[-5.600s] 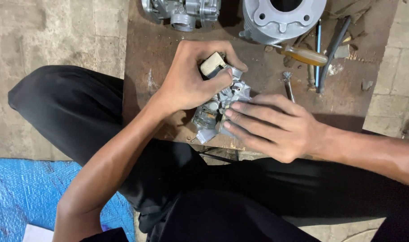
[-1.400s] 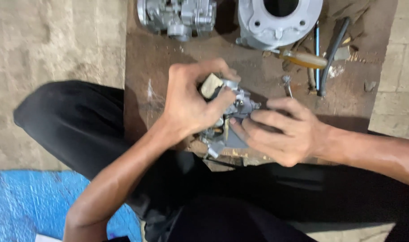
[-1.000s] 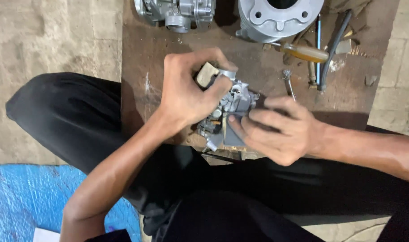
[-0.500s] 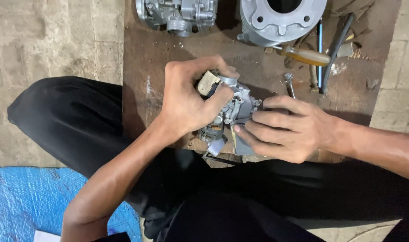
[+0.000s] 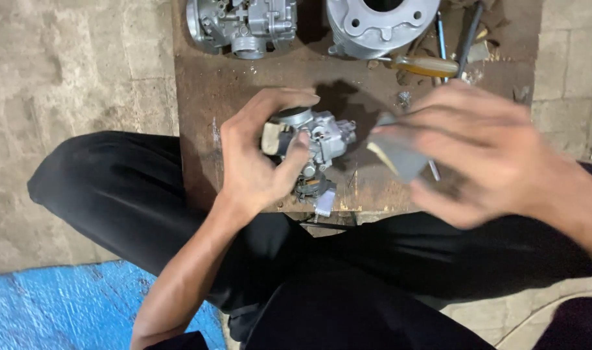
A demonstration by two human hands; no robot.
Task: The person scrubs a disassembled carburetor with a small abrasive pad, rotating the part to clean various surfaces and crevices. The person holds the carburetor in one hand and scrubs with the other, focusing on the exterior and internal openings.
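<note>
Left hand (image 5: 257,165) clamps the small metal carburetor (image 5: 318,142) upright above the brown table (image 5: 205,91), steadying it for work, while the blurred right hand (image 5: 484,152), just beside it, pinches a folded grey pad (image 5: 396,152), fingers loosely curled.

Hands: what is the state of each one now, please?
Left hand: closed around the small metal carburetor.
Right hand: blurred, holding a grey folded piece in its fingers.
</note>
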